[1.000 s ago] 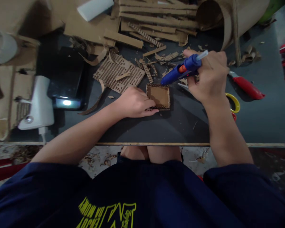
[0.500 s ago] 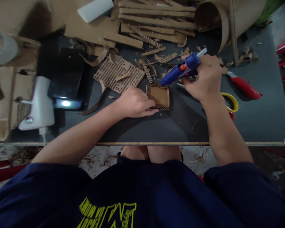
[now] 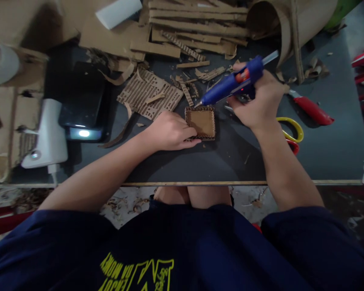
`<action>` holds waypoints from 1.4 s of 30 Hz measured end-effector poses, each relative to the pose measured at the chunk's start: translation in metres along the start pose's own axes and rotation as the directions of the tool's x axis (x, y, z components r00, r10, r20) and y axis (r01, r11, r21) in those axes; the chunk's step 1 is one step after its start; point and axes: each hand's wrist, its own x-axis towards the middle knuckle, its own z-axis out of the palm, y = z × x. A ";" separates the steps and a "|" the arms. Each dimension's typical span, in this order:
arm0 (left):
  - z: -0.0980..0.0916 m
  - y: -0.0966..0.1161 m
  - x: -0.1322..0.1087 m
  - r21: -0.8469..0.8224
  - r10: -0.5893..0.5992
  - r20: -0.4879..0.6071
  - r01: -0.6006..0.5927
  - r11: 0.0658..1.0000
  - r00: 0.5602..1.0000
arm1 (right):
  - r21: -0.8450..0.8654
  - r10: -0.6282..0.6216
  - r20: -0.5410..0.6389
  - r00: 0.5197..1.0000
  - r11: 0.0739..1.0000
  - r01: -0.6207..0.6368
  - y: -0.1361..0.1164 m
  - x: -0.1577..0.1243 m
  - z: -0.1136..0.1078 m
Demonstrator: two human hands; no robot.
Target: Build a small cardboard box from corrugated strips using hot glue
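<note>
A small square cardboard tray [image 3: 202,123] with a corrugated rim lies on the dark table in front of me. My left hand [image 3: 174,131] grips its left side and lower left corner, thumb and fingers pinched over the edge. In my right hand [image 3: 262,99] is a blue hot glue gun [image 3: 227,88], fingers wrapped round the handle. Its nozzle points down and left, at the tray's far rim near the upper left corner; whether it touches I cannot tell. A clear glue stick [image 3: 270,59] sticks out of the gun's rear.
Peeled corrugated cardboard [image 3: 151,95] and scraps lie beyond the tray, with stacked cardboard strips [image 3: 197,24] farther back. Scissors [image 3: 294,129] and a red-handled knife [image 3: 314,109] lie right of my right hand. A black device [image 3: 83,97] and tape roll [image 3: 1,62] are on the left.
The glue gun's nozzle has moved left along the tray's far rim, from near its right part toward the upper left corner. My left hand keeps its grip.
</note>
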 end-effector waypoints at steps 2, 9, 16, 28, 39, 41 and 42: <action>0.000 0.001 0.000 0.014 0.005 -0.010 -0.005 1.000 1.000 | -0.009 0.084 -0.074 0.994 0.996 -0.084 -0.003 0.002 -0.003; -0.008 0.005 0.000 -0.013 -0.151 -0.282 0.154 0.988 0.947 | 0.001 0.443 -0.094 0.892 0.896 -0.445 -0.004 0.009 -0.001; -0.006 0.008 -0.003 -0.104 -0.480 -0.277 0.471 0.876 0.832 | -0.045 0.303 -0.193 0.933 0.948 -0.317 0.039 -0.011 0.031; 0.009 0.003 0.000 -0.020 -0.436 -0.252 0.446 0.895 0.864 | -0.110 0.261 -0.164 0.951 0.954 -0.280 0.054 -0.017 0.041; 0.014 -0.005 -0.001 -0.064 -0.374 -0.127 0.369 0.927 0.919 | 0.154 -0.249 0.120 0.961 0.961 0.230 -0.050 -0.003 0.006; 0.014 -0.006 0.001 -0.082 -0.371 -0.099 0.364 0.928 0.923 | 0.170 -0.254 0.117 0.960 0.958 0.232 -0.052 -0.005 0.010; 0.014 -0.006 0.002 -0.093 -0.381 -0.095 0.373 0.923 0.920 | 0.177 -0.253 0.115 0.961 0.957 0.231 -0.051 -0.006 0.012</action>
